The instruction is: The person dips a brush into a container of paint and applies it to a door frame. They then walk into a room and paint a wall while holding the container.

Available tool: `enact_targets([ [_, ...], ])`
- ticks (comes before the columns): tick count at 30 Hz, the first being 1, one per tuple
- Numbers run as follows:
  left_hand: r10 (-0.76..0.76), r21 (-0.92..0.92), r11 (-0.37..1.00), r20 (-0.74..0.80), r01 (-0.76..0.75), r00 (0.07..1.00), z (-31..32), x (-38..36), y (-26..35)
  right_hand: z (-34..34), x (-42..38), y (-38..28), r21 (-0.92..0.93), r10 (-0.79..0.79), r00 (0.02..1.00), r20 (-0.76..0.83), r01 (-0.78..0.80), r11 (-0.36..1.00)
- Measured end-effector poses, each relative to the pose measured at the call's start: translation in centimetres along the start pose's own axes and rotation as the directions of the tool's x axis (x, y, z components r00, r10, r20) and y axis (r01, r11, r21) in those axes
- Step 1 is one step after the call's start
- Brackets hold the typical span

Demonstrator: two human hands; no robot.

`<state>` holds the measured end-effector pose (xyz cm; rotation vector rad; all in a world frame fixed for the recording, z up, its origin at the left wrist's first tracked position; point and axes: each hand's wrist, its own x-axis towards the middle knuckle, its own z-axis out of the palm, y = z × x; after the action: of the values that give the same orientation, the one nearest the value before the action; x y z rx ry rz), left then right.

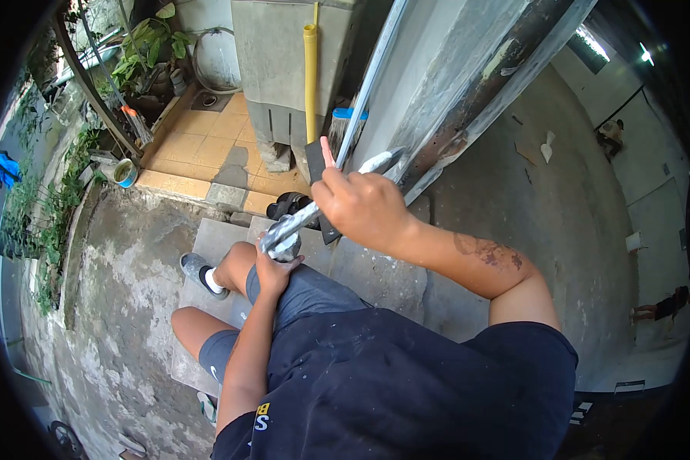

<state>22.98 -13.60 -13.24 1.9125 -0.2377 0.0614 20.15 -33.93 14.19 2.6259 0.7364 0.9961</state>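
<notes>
My right hand [364, 205] is closed around a long, grey-smeared tool [303, 218], its index finger pointing up. One end of the tool slants down toward my left hand; at the other end, a white, paste-like blob [376, 162] and a dark tip lie close to the wall edge [445, 146]. Low in front of my knee, my left hand [274, 272] is wrapped around a grey-white smeared object [285, 249]. I cannot tell what kind of object it is, as the tool's end overlaps it.
Black footwear [290, 205] lies on the step beyond my hands. A yellow pipe [310, 84] and a blue-topped broom [349, 115] stand by the pillar [272, 57]. A paint tin [125, 173] sits left of the orange tiles [188, 146]. At far right, a person [663, 307] shows.
</notes>
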Motion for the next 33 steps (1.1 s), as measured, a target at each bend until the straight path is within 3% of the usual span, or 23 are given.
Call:
enact_targets([
  [5,-0.048,0.007,0.999,-0.017,0.048,0.999,0.2,0.0,-0.7,0.6,0.1,2.6,-0.055,0.086,0.995,0.050,-0.083,0.995],
  [9,-0.059,0.014,0.998,-0.011,0.060,0.998,0.2,0.0,-0.2,-1.0,1.4,5.1,-0.036,0.118,0.992,-0.034,-0.119,0.992],
  [17,-0.062,0.017,0.998,-0.005,0.062,0.998,0.1,0.0,0.2,-4.4,2.8,3.0,-0.234,-0.012,0.987,-0.158,-0.026,0.972],
  [21,0.004,-0.008,1.000,-0.008,-0.004,1.000,0.5,0.0,-1.2,-2.9,0.0,-0.1,-0.019,-0.019,0.997,-0.080,0.017,1.000],
  [23,0.012,-0.092,0.996,-0.028,-0.014,1.000,1.4,0.1,-3.9,-1.6,-1.8,-1.4,0.135,0.030,0.997,0.076,-0.040,0.990],
  [24,-0.079,-0.202,0.976,0.008,0.079,0.997,1.4,0.0,-3.6,-0.9,-2.9,-2.1,0.137,0.031,0.997,0.075,-0.041,0.990],
  [25,-0.081,-0.201,0.976,0.009,0.081,0.997,1.3,-0.2,-3.4,-0.3,-4.1,-2.7,0.206,0.054,0.989,0.141,-0.083,0.975],
  [27,-0.025,-0.007,1.000,-0.017,0.025,1.000,0.2,-0.1,-0.4,1.1,-7.2,-4.0,0.272,0.070,0.977,0.204,-0.125,0.954],
  [29,-0.020,-0.017,1.000,-0.015,0.020,1.000,0.2,0.1,-0.8,2.3,-10.7,-5.2,0.431,0.166,0.906,0.390,-0.339,0.836],
  [33,-0.030,0.027,0.999,-0.008,0.030,1.000,0.3,0.1,-0.4,3.3,-14.7,-5.5,0.406,0.235,0.808,0.540,-0.495,0.768],
])
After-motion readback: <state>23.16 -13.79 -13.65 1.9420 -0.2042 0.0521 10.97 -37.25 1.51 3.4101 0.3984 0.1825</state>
